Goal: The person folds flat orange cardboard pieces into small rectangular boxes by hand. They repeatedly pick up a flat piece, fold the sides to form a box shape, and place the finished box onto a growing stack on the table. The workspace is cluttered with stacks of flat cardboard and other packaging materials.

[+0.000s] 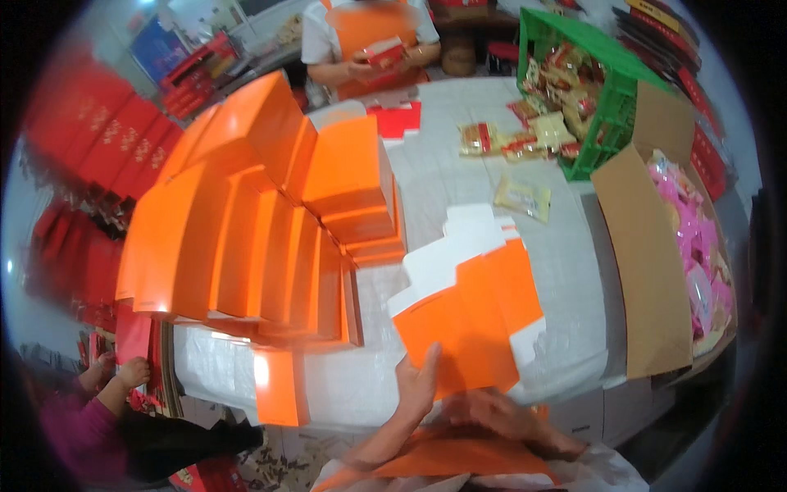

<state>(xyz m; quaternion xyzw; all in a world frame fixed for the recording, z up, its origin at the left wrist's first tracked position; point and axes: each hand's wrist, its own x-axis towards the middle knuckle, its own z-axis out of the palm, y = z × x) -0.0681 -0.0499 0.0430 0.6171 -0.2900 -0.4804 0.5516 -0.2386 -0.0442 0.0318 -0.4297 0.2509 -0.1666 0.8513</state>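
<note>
Left hand: the wearer's left hand grips the near left edge of an orange carton, its thumb on the orange face and the other fingers hidden beneath.
Right hand: the wearer's right hand is blurred at the carton's near edge, its fingers bent; whether it grips the card, I cannot tell.
Orange carton: the orange carton, partly unfolded, is tilted over the near side of the table, in front of the wearer's body, with white flaps spread along its far side.
Table: a white cover lies over the table.
Orange boxes: a big pile of orange boxes fills the left of the table; one more orange box sits at the near edge.
Green crate: a green crate lies tipped at the far right, wrapped snacks inside and spilling out; a pale packet lies apart, nearer the carton.
Cardboard box: at the right, an open cardboard box holds pink packets.
Co-workers: across the table, a person in an orange apron holds a red box; at lower left, a person in purple sleeves holds a red sheet.
</note>
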